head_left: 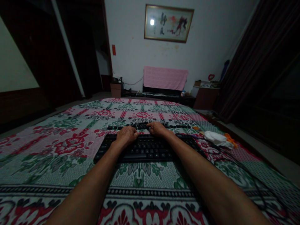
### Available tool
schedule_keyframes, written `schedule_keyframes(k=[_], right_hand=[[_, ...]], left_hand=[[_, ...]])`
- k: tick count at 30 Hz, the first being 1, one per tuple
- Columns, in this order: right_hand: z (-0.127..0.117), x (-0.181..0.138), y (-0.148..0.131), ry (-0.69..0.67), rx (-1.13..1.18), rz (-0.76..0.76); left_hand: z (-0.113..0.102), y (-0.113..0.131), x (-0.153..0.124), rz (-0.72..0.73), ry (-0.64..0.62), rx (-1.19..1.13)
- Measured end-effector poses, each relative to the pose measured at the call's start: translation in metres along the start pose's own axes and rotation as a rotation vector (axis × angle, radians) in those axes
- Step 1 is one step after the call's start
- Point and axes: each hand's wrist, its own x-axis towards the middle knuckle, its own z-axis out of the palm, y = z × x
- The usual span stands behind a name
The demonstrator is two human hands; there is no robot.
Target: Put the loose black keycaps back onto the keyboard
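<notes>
Forearms (84, 184) nearest, reaching over black computer keyboard (145, 149), lying flat on red-and-green floral bedspread (70, 143), keys partly blocked. Small black keycaps (185, 127) in a row just beyond. Left hand (127, 134) curled at keyboard's far edge, right hand (157, 128) at the keycaps; can't tell if either pinches anything. Dim room, framed picture (168, 23) on pale wall. White cloth (217, 138) and black cable (254, 178) near bedspread's right edge; wide bare stretch left.

By bare forearms (201, 168), the black rectangular keyboard (146, 150) is partly covered; the red-green floral bedspread's (70, 143) near edge is cropped.
</notes>
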Motion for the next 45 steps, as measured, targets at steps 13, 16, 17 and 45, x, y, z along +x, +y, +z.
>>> schedule_keyframes(k=[13, 16, 17, 45], right_hand=[[0.008, 0.011, 0.003, 0.032, 0.065, 0.178], [0.007, 0.011, 0.001, 0.029, 0.067, 0.205], [0.006, 0.011, 0.001, 0.026, 0.069, 0.21], [-0.046, -0.067, 0.005, -0.331, 0.473, 0.011]], left_hand=[[0.0, 0.0, 0.0, -0.03, -0.019, -0.002], [0.0, 0.001, 0.0, -0.028, -0.016, -0.001], [0.0, 0.001, 0.0, -0.024, -0.015, -0.003], [0.001, -0.001, 0.001, -0.006, -0.024, 0.003]])
